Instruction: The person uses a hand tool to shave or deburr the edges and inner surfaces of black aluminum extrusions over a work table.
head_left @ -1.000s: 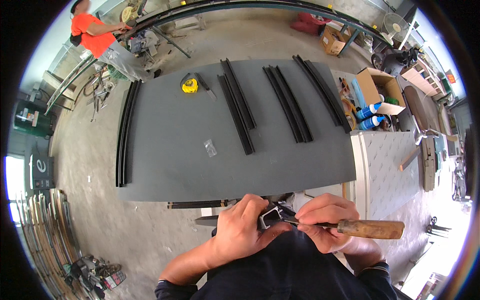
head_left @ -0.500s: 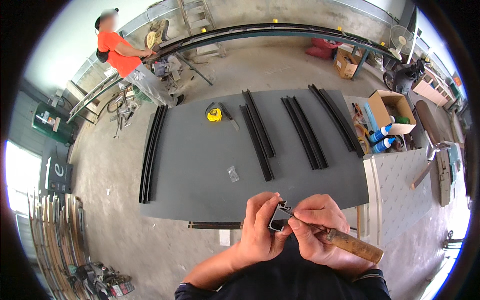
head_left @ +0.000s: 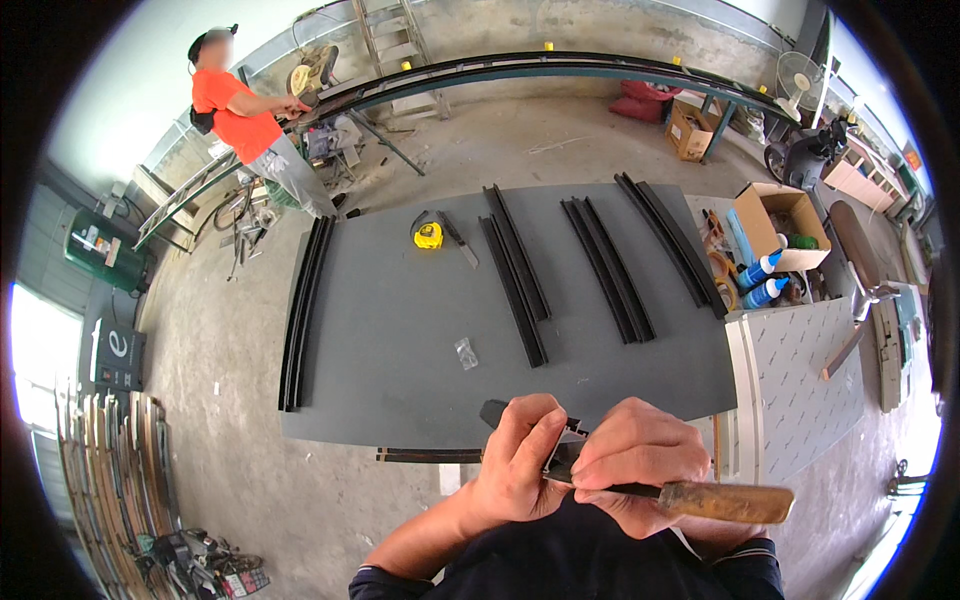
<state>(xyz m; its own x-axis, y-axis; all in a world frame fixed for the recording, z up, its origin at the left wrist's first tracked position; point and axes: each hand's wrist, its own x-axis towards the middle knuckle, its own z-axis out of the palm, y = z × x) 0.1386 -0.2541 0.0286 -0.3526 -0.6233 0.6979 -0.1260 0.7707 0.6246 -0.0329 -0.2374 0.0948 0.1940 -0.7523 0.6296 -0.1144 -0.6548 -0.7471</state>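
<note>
Close in front of my body, my left hand [head_left: 525, 462] is closed around a short black metal profile [head_left: 563, 460] whose cut end shows a pale metal edge. My right hand [head_left: 640, 465] presses against that end, its fingers closed on a wooden-handled tool [head_left: 728, 502]. The worn brown handle points out to the right; most of the dark metal part is covered by my fingers, so its exact kind does not show. A dark flat tip [head_left: 493, 413] sticks out beyond my left knuckles; what it belongs to is hidden.
On the grey table [head_left: 400, 350] lie black profiles [head_left: 610, 270], a yellow tape measure [head_left: 428, 236], a utility knife [head_left: 460, 240] and a small clear bag [head_left: 466, 353]. Right of it are blue-capped bottles [head_left: 765, 292] and a cardboard box [head_left: 780, 225]. A person in orange [head_left: 235, 110] stands far left.
The tool's handle has swung up toward level and moved right. My right fingers have closed further over the metal part. A dark tip now shows left of my left hand.
</note>
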